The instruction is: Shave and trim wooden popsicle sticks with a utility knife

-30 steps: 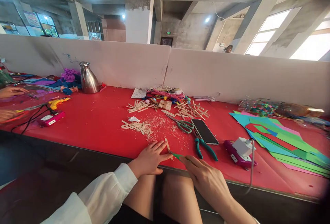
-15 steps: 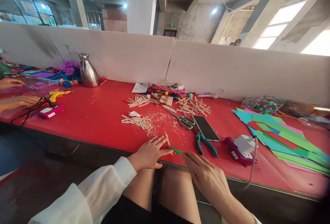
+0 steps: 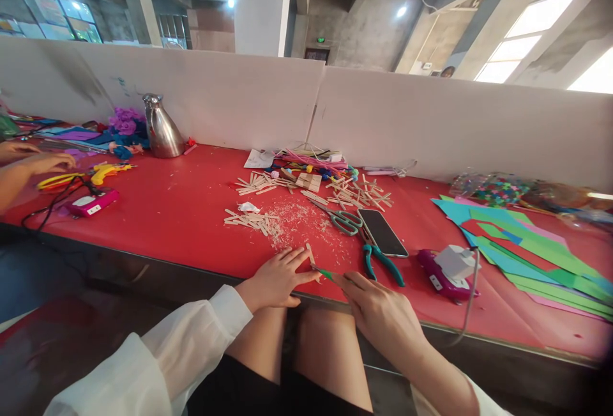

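Observation:
My left hand lies flat on the red table's near edge, fingers spread, with the fingertips against a small wooden stick. In my right hand is a green-handled craft knife, its tip touching the stick beside my left thumb. Wood shavings are scattered just beyond the hands. A pile of cut sticks lies to the left of the shavings. Green-handled scissors and teal-handled pliers lie beyond my right hand, close to a phone.
A purple power strip with a white plug stands at right, near coloured paper sheets. More sticks and pipe cleaners lie by the white partition. A steel jug stands back left; a co-worker's hands are at far left.
The knife tip stays at the stick, with my right hand shifted slightly. The co-worker's near hand has lifted and moved back, exposing a yellow-handled tool. The view has tilted a little.

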